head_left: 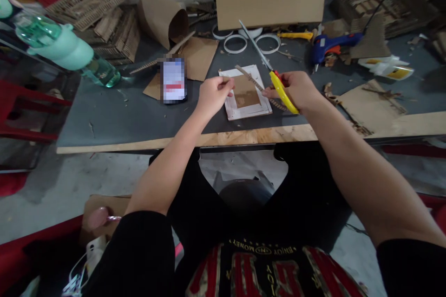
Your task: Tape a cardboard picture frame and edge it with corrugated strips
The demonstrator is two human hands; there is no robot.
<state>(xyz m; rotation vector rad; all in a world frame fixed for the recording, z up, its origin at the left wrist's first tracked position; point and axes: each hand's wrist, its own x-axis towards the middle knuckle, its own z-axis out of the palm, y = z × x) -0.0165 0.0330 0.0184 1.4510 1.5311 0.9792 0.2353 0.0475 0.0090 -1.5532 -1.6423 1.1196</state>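
Observation:
In my right hand [296, 88] is a pair of scissors [278, 88] with yellow handles, its blades pointing up and away from me. The same hand's fingertips also hold a narrow strip of corrugated cardboard [251, 78], which slants over a white-bordered rectangular frame [249, 110] lying on the table. Brown cardboard fills the middle of this frame. My left hand [215, 93] is closed in a pinch at the frame's left edge. Whatever sits between those fingertips is too small to name.
A phone [173, 81] and a green bottle [69, 51] stand to the left. Tape rings [235, 44], a blue glue gun [331, 46] and a white glue bottle [386, 67] lie behind and right. Cardboard scraps [371, 102] and stacked cardboard pieces [118, 37] are around. The wooden table edge [258, 135] runs in front.

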